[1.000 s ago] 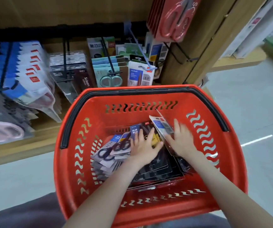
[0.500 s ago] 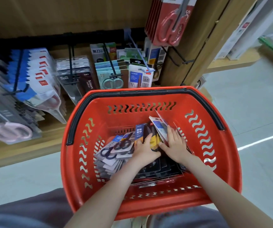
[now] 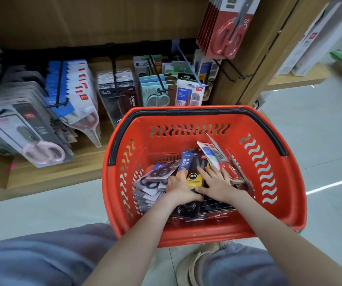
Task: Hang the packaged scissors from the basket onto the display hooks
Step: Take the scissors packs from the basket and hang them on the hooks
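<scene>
Over the last second the sorting gives way to a pick. A dark scissors pack with a yellow label (image 3: 191, 178), which was lying half buried among the others, now stands tilted up between the two hands, its top pointing to 12 o'clock. That suggests one pack has been chosen, with the lift out of the basket (image 3: 186, 145) to come next. The view has also swung, so more of the shelf shows at 10 o'clock.

The left grip (image 3: 183, 191) holds the pack by its lower left edge. The thumb lies on the printed face and the fingers curl round underneath, closed firmly on it. The right grip (image 3: 219, 183) is loose and flat, holding nothing. Its spread fingers rest on the pack's right side and on the packs beside it, seemingly to steady the pick or push the neighbours aside.

The chosen pack is in the middle of the basket, still low inside the walls. A fan of other packs (image 3: 149, 182) lies at its 9 o'clock and a blue-and-white pack (image 3: 209, 151) leans at its 1 o'clock. The display hooks (image 3: 114, 75) stand well apart at 11 to 12 o'clock, beyond the basket's far rim and already loaded with stock.
</scene>
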### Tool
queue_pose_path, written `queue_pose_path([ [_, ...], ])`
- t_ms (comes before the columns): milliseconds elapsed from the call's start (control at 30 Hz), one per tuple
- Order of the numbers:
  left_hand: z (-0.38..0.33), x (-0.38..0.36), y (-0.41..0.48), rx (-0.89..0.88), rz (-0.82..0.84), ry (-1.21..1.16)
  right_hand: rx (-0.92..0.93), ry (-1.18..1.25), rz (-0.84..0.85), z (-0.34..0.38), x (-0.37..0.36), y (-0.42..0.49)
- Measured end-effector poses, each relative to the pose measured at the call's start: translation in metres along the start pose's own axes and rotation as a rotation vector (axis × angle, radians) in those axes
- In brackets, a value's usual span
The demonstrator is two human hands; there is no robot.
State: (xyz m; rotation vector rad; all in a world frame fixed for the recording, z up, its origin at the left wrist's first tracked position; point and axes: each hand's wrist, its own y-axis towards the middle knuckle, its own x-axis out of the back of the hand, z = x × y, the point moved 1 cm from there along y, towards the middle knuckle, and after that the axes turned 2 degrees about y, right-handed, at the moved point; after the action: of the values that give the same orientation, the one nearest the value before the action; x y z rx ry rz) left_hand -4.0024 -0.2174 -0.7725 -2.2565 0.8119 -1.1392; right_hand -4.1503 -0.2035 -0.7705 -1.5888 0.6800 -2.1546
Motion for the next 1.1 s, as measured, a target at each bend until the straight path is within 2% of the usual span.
queue_pose_path([
  [200,-0.002,0.020,-0.014,0.013,-0.087,-0.021,-0.080,0.375,-0.092,0.008,0.009,0.006],
  [333,-0.003,0.035,-0.027,0.081,-0.118,-0.050,-0.082,0.983,-0.170,0.029,0.016,0.000],
  [500,-0.009,0.053,-0.059,0.065,-0.128,-0.249,-0.156,1.659,-0.130,0.072,0.035,-0.011],
  [600,-0.003,0.071,-0.076,-0.028,-0.182,-0.379,-0.085,1.607,-0.142,0.088,0.056,-0.023],
  [700,0.001,0.104,-0.089,-0.148,-0.221,-0.689,0.103,1.522,-0.198,0.102,0.085,-0.042],
  [767,-0.001,0.131,-0.101,-0.206,-0.274,-0.815,0.206,1.532,-0.229,0.113,0.103,-0.057],
  [967,-0.007,0.192,-0.161,-0.423,-0.198,-0.731,0.509,1.493,-0.287,0.155,0.157,-0.103],
  [1100,-0.003,0.209,-0.187,-0.508,-0.223,-0.738,0.610,1.404,-0.322,0.180,0.181,-0.129],
])
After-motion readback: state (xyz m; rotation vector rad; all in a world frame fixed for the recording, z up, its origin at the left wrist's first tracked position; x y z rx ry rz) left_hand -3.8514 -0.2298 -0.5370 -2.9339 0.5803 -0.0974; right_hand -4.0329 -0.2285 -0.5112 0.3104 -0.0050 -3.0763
